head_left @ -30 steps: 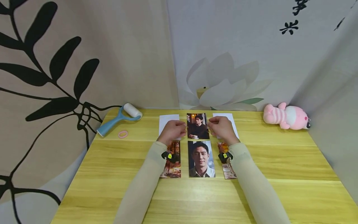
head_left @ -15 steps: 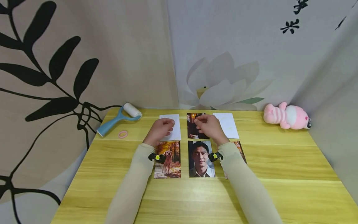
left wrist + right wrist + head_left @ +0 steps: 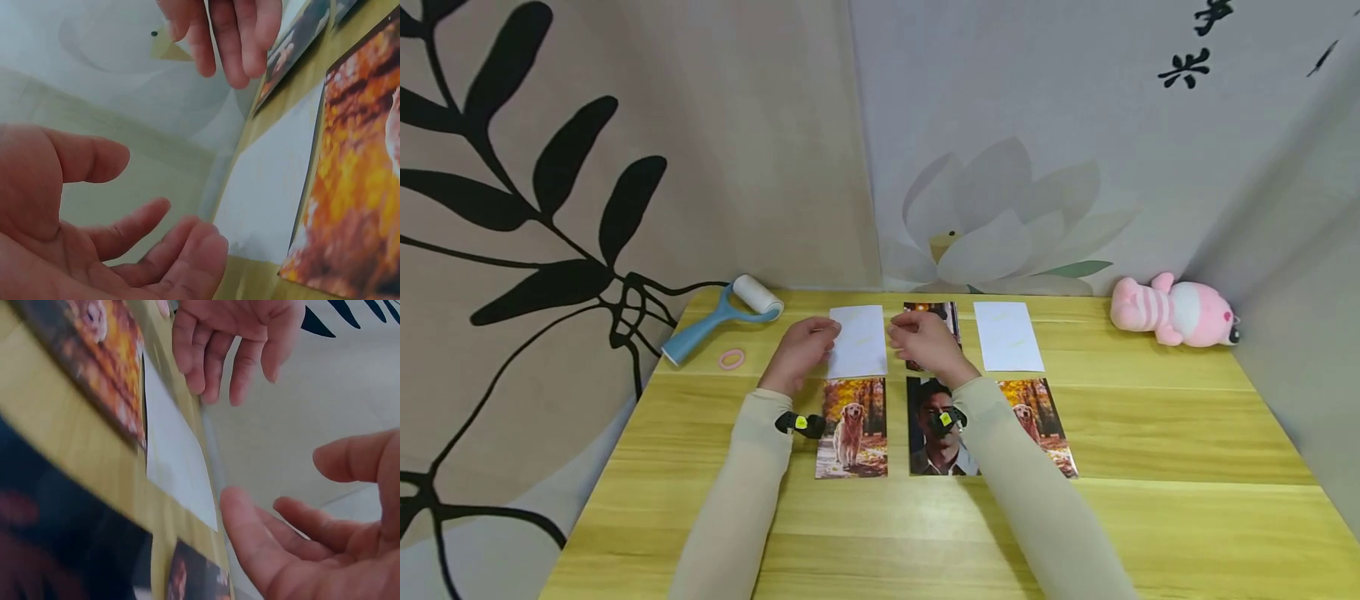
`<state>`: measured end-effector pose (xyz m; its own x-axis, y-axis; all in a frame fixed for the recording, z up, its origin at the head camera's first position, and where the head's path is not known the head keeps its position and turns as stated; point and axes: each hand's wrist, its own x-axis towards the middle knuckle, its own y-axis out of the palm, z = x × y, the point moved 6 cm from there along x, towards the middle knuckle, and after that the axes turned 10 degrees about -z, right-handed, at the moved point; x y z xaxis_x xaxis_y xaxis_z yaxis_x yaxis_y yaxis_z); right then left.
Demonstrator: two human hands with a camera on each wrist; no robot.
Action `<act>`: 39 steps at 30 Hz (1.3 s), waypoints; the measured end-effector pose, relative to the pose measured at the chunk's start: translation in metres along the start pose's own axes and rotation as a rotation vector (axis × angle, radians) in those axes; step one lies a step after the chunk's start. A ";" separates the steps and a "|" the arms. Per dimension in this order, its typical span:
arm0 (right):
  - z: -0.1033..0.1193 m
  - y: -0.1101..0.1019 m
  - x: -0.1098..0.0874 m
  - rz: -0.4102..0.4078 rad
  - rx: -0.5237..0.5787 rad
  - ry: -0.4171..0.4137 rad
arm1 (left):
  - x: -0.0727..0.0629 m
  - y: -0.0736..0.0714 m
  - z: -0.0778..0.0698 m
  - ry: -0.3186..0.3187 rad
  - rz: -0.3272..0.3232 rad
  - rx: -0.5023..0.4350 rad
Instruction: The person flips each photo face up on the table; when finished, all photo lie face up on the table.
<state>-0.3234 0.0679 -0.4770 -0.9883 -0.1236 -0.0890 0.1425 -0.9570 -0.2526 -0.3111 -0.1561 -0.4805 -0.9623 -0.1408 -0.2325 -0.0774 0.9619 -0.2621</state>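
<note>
Both hands hover on either side of a blank white card (image 3: 857, 342) at the back left of the card rows. My left hand (image 3: 801, 354) is by its left edge, thumb and fingers apart and holding nothing in the left wrist view. At its right edge is my right hand (image 3: 931, 343), also empty with fingers spread in the right wrist view. Under the right hand lies a dark photo (image 3: 947, 310), partly covered. In front lie a dog photo (image 3: 852, 429), a portrait photo (image 3: 925, 454) half hidden by the right wrist, and another dog photo (image 3: 1048, 425).
A second white card (image 3: 1009, 336) lies at the back right. A blue-handled lint roller (image 3: 715, 321) and a pink ring (image 3: 732, 359) lie at the left. A pink plush toy (image 3: 1176, 312) lies at the back right of the wooden table (image 3: 1172, 433), against the curtain.
Both hands have moved left, from around the middle back photo to around the left white card. The right-hand dog photo and right white card are now more uncovered. The cards stay in place.
</note>
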 end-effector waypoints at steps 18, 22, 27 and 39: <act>-0.003 0.029 -0.002 0.095 -0.007 0.127 | 0.004 -0.007 0.012 -0.097 -0.005 -0.091; -0.003 0.031 -0.001 0.097 0.002 0.122 | 0.005 -0.008 0.014 -0.108 -0.006 -0.129; -0.003 0.031 -0.002 0.096 -0.001 0.121 | 0.007 -0.009 0.016 -0.106 0.003 -0.161; 0.005 0.040 -0.003 0.086 -0.172 -0.004 | 0.015 -0.009 0.023 -0.081 -0.029 -0.245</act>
<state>-0.3146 0.0281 -0.4817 -0.9722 -0.2044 -0.1142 0.2335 -0.8840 -0.4050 -0.3186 -0.1726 -0.5034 -0.9355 -0.1777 -0.3053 -0.1748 0.9839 -0.0372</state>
